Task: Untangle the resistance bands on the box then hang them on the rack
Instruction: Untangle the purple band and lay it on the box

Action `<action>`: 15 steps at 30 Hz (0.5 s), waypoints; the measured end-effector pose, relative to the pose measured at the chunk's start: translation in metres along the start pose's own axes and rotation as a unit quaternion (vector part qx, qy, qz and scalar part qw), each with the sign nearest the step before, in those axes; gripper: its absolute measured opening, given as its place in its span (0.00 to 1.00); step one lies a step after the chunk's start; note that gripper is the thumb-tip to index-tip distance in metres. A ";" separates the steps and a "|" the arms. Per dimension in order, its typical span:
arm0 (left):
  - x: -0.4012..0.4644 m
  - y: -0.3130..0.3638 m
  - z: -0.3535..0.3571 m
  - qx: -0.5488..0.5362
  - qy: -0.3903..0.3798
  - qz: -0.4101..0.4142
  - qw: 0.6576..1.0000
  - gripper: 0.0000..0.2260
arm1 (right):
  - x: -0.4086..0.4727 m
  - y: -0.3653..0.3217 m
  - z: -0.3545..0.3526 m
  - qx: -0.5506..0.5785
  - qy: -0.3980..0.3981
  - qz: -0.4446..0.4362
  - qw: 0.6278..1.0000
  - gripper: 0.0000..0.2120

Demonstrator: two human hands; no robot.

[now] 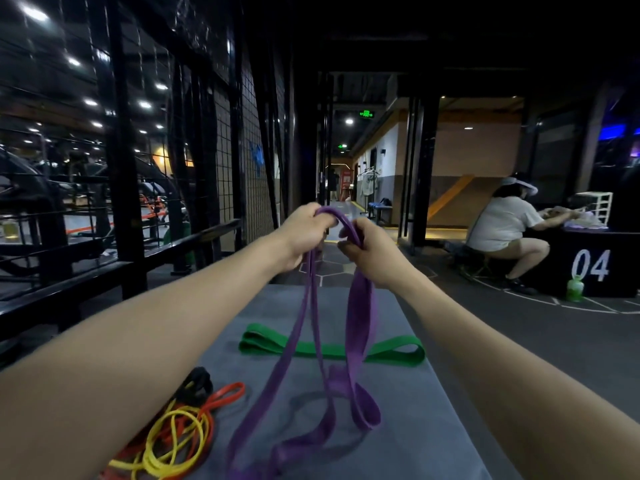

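Head view: left hand (304, 233) and right hand (369, 252) both grip the purple band (360, 327) at its top. Its loops hang down toward the box (415, 427)

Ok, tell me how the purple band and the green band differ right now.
The purple band is lifted, held at its top by the left hand and right hand, its loops trailing onto the grey box; the green band lies flat on the box, untouched. The purple one looks twisted and looped; the green one lies folded and fairly straight. Both are wide, flat bands.
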State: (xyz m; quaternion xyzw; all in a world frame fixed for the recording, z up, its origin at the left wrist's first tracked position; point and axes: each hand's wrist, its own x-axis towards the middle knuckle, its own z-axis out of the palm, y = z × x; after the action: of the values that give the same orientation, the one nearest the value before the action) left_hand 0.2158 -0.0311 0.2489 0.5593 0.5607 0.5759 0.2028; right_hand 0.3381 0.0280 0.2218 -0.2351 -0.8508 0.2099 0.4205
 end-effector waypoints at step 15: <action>0.026 0.040 0.035 -0.291 0.092 0.033 0.952 0.11 | -0.027 0.079 -0.012 -0.046 0.077 0.114 0.989 0.08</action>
State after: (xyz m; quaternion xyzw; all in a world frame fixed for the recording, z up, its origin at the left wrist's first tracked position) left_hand 0.2542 -0.0053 0.2857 0.4389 0.3659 0.7693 0.2856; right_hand 0.3803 0.0777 0.1684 -0.3651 -0.7921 0.1982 0.4472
